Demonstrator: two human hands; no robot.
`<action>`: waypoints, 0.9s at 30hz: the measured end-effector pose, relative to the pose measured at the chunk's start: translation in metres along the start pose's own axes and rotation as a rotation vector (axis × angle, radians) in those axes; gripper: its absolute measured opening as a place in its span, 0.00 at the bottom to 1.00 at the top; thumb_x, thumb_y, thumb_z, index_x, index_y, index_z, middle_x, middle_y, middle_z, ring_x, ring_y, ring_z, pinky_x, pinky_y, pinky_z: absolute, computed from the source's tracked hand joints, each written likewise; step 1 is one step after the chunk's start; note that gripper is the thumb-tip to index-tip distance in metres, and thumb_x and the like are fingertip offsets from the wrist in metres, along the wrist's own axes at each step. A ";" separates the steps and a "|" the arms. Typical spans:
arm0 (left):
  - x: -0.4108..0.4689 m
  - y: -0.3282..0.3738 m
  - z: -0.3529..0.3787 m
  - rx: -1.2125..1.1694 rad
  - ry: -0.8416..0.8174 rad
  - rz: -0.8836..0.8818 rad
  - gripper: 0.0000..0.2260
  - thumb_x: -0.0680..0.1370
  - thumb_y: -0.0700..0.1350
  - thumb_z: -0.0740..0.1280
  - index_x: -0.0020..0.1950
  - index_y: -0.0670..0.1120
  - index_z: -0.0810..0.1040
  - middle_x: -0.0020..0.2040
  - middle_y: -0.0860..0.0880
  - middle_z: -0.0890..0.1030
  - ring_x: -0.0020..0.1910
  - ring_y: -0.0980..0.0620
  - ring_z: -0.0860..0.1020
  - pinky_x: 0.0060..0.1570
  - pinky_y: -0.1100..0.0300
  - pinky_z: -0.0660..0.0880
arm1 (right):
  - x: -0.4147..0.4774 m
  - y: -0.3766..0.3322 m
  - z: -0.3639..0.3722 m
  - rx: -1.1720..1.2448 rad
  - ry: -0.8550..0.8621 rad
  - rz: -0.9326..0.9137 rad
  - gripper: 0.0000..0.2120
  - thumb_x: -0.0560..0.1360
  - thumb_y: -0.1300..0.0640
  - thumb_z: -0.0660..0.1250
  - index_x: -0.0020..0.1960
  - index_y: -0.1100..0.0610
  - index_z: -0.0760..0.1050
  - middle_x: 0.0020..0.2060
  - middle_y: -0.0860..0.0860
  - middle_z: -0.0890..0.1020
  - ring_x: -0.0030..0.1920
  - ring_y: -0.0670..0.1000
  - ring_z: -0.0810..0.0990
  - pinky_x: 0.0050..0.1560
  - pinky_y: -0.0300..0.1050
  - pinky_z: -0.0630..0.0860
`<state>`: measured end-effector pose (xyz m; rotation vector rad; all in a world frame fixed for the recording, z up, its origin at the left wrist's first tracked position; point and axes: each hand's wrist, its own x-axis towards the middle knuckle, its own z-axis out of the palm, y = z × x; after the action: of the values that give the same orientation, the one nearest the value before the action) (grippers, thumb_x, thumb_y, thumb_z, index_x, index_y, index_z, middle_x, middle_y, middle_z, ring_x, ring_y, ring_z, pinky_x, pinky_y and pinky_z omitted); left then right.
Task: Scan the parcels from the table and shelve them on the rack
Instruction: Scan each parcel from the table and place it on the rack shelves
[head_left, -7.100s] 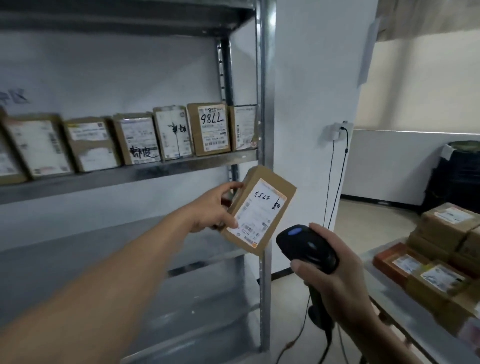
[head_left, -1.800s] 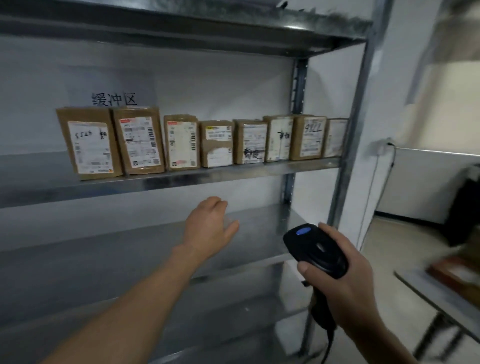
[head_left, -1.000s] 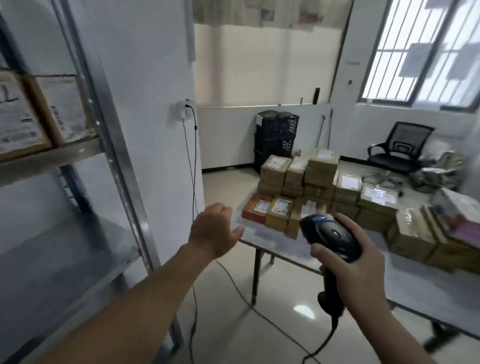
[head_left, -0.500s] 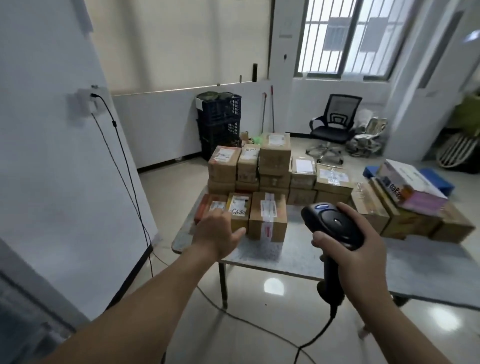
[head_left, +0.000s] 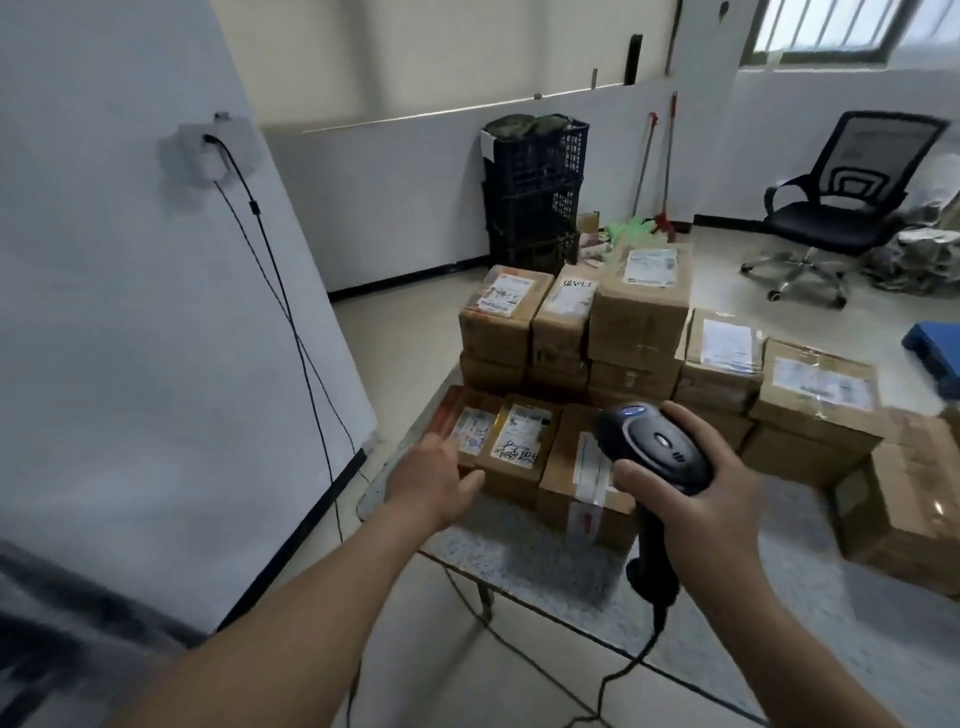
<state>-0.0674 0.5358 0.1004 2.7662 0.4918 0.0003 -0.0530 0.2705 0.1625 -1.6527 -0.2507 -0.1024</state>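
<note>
Several brown cardboard parcels with white labels are stacked on the grey speckled table (head_left: 519, 551). In the front row lie a reddish parcel (head_left: 457, 421), a parcel with black handwriting (head_left: 519, 441) and a taped parcel (head_left: 576, 478). My left hand (head_left: 434, 480) reaches over the table's near left corner with relaxed fingers and holds nothing; its fingertips are at the front of the reddish and handwritten parcels. My right hand (head_left: 696, 499) grips a black barcode scanner (head_left: 654, 452) above the taped parcel; its cord hangs to the floor. The rack is out of view.
A white wall (head_left: 130, 312) with a plugged-in socket and dangling cables stands on the left. Stacked black crates (head_left: 535, 187) and a black office chair (head_left: 831, 208) stand behind the table. More parcels (head_left: 904, 504) sit on the table's right side.
The parcel once in my left hand is gone from it and the hand is empty. The view has swung from the rack to the table, and my left hand has reached the front parcels.
</note>
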 end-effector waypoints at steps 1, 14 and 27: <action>0.007 -0.002 -0.001 0.002 -0.001 -0.032 0.22 0.79 0.60 0.64 0.69 0.49 0.75 0.63 0.48 0.77 0.57 0.48 0.77 0.56 0.51 0.78 | 0.014 0.004 0.005 0.007 -0.036 0.005 0.37 0.64 0.55 0.83 0.70 0.51 0.75 0.58 0.43 0.81 0.53 0.37 0.82 0.47 0.31 0.80; 0.099 -0.066 0.028 -0.110 -0.085 -0.295 0.20 0.76 0.60 0.70 0.60 0.48 0.79 0.52 0.49 0.77 0.46 0.50 0.77 0.42 0.57 0.72 | 0.082 0.053 0.087 -0.003 -0.181 0.140 0.41 0.56 0.42 0.80 0.68 0.44 0.74 0.57 0.44 0.83 0.55 0.43 0.84 0.55 0.48 0.83; 0.192 -0.124 0.095 -0.340 -0.331 -0.429 0.18 0.76 0.60 0.72 0.53 0.46 0.82 0.46 0.48 0.81 0.40 0.51 0.78 0.38 0.58 0.72 | 0.080 0.096 0.149 -0.092 -0.027 0.246 0.39 0.54 0.41 0.77 0.65 0.46 0.74 0.52 0.39 0.82 0.49 0.34 0.83 0.43 0.27 0.77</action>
<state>0.0770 0.6800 -0.0399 2.2247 0.8860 -0.4249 0.0336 0.4186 0.0719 -1.7639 -0.0619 0.0960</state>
